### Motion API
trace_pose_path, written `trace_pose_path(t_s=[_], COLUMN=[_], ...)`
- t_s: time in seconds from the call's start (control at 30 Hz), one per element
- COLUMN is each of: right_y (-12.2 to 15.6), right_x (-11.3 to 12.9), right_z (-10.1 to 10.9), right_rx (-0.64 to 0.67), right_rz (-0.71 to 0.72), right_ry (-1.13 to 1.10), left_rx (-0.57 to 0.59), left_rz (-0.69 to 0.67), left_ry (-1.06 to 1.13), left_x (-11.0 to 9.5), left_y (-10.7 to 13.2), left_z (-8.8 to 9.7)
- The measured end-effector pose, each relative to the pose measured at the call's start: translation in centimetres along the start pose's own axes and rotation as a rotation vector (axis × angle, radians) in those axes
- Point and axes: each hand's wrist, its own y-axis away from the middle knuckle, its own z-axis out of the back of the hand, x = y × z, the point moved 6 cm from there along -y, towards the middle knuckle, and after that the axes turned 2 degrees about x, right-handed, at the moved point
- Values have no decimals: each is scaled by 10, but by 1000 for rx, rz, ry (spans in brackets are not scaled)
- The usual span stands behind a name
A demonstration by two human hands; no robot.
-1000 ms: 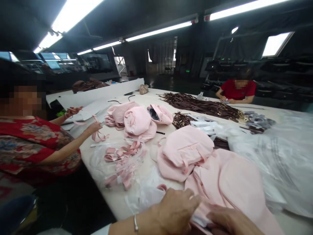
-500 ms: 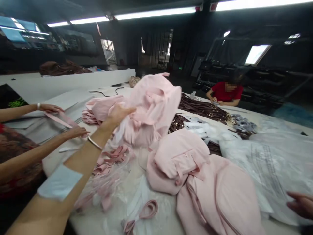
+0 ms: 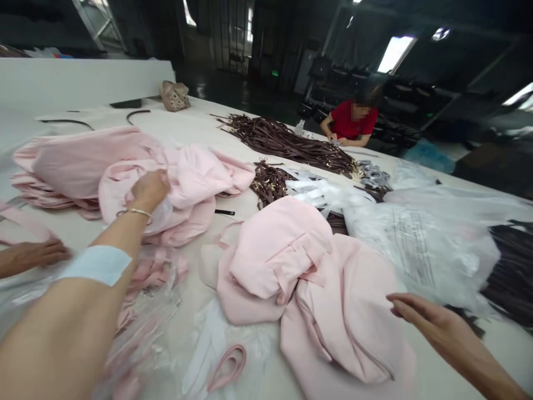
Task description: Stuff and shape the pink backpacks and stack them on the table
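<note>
My left hand (image 3: 150,189), a bracelet at its wrist, is closed on a crumpled pink fabric bag (image 3: 195,175). That bag lies on the table against a stack of pink pieces (image 3: 83,161); my fingertips are partly hidden in its folds. My right hand (image 3: 428,314) has its fingers stretched out and holds nothing. It hovers close to the right edge of another pink bag (image 3: 350,311), which has a long curved seam or zip. Partly overlapping this one is a further pink bag (image 3: 278,250) with small straps.
A coiled pink strap (image 3: 228,366) lies on clear plastic in front. Dark brown straps with gold clasps (image 3: 287,144) are heaped farther back. Plastic bags (image 3: 416,250) cover the right side. A co-worker's hand (image 3: 37,255) is at far left; a person in red (image 3: 352,122) sits across.
My left hand has lowered the raised pink bag onto the table beside the stack. My right hand has come farther into view toward the near bag. The view has turned right and down.
</note>
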Motion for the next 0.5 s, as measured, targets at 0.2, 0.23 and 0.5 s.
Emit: trace_pose_path(t_s=[0.2, 0.23, 0.5], right_y=[-35, -42, -60], right_x=[-40, -52, -64], right_z=[11, 8, -50], right_rx=[-164, -169, -82], right_rz=[-177, -237, -264], right_ry=[-161, -229, -853], left_rx=[-486, -455, 827], left_rz=[-216, -247, -214], left_ry=[52, 72, 438], left_x=[-27, -32, -76], left_y=[89, 114, 322], left_z=[44, 39, -144])
